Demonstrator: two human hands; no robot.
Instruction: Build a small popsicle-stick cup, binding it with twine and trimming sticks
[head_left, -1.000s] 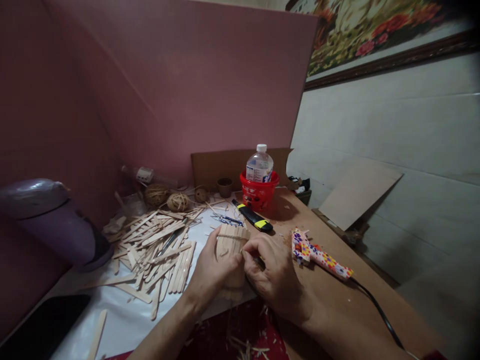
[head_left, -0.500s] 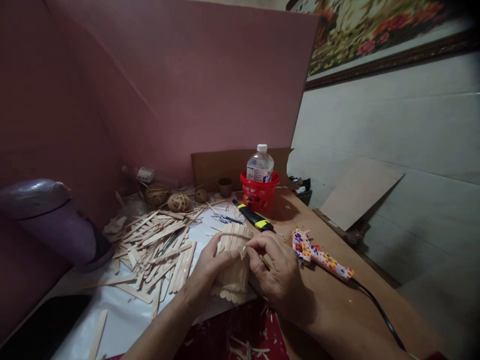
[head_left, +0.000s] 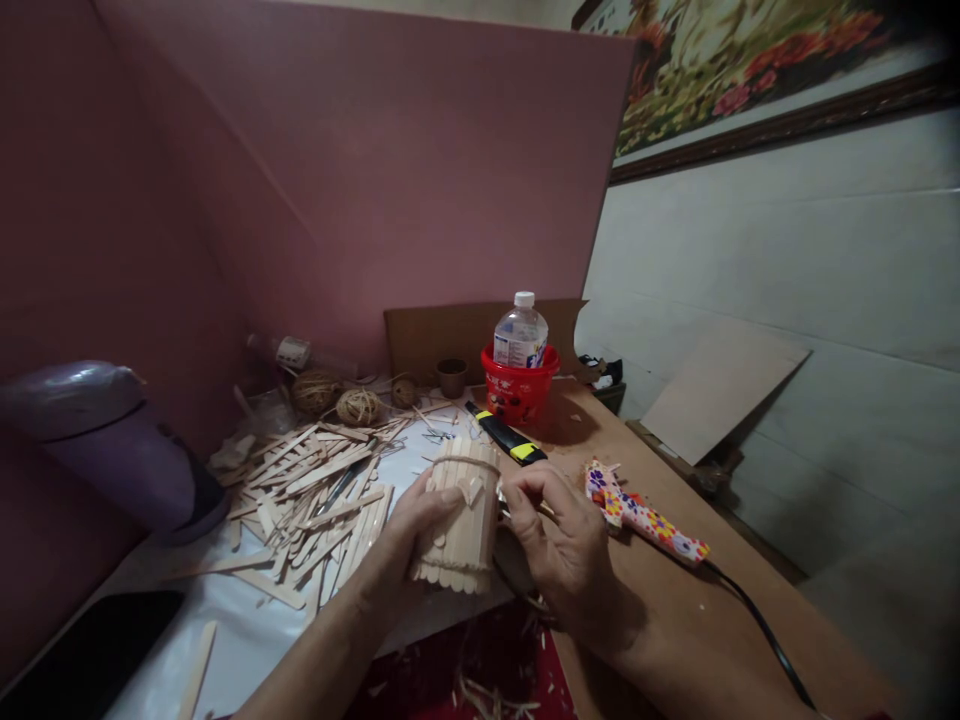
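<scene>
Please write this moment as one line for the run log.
left hand: grips stick cup, tilted | right hand: fingertips at cup's right side | nearby: glue gun, loose sticks, utility knife

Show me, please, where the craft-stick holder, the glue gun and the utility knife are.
craft-stick holder (head_left: 459, 525): head view, middle of its stick wall.
glue gun (head_left: 646, 517): head view, its flowered barrel.
utility knife (head_left: 504, 433): head view, black middle of its handle.

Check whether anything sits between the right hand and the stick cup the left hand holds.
Nothing visible does. The left hand grips the stick cup from its left; the right hand is close beside its right wall, with no object in the gap.
</scene>
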